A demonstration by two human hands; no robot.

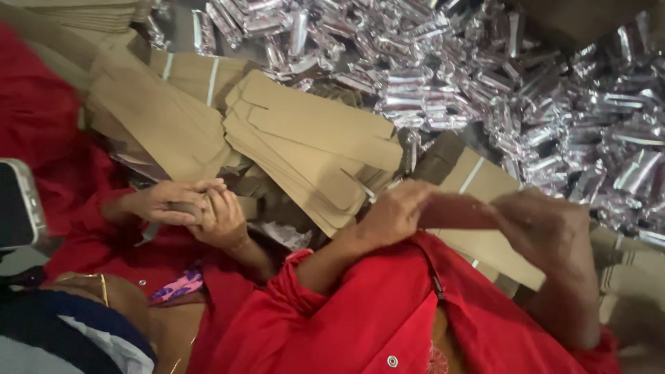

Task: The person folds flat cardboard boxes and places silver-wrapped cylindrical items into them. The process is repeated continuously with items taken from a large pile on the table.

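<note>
A: Fingers (398,201) of left hand (391,218) curled onto one end of a flat brown carton blank (454,211); right hand (544,225) closed on the other. Long axis runs hand to hand, both equally near

B: Surroundings, big to small: foil packet heap (485,76) beyond, stacked flat cartons (312,145) left, a co-worker's hands (197,208) folding nearby. Nothing obstructing

Site, as I see it from the head camera: packing workshop. Evidence: heap of silver foil packets (499,76); beside that heap, stacks of flat brown carton blanks (312,149); below the heap, more unfolded cartons (478,180); workers in red garments (367,312) crowded close against it
</note>
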